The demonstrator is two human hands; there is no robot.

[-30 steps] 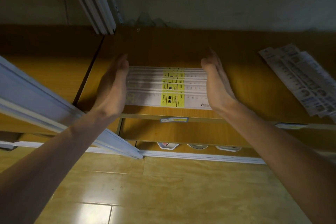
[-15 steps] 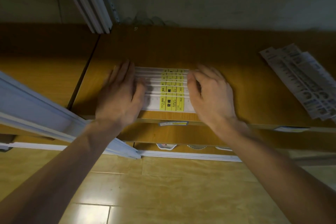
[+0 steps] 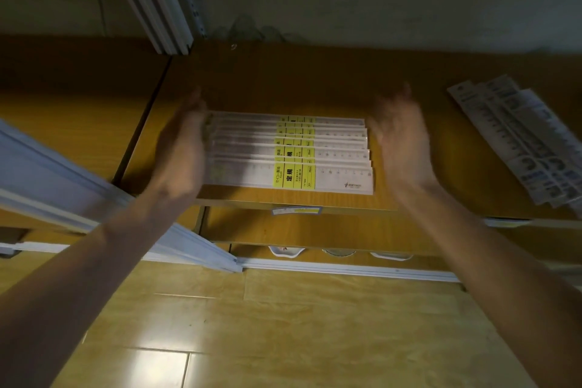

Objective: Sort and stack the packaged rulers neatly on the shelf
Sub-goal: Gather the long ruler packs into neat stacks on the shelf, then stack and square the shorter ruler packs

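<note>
Head view: your flat, straight-fingered left hand (image 3: 184,148) and right hand (image 3: 401,142) flanked the fanned clear yellow-labelled packaged rulers (image 3: 289,154) on the brown wooden shelf (image 3: 315,85).

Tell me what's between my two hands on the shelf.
The fanned rulers lie between the left hand and right hand on the shelf, seen in the head view.

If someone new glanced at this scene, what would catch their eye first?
The fanned row of packaged rulers with bright yellow labels, lying near the front of the wooden shelf. The left hand and right hand flank its two ends, palms inward. A second, looser ruler pile lies far right.
</note>
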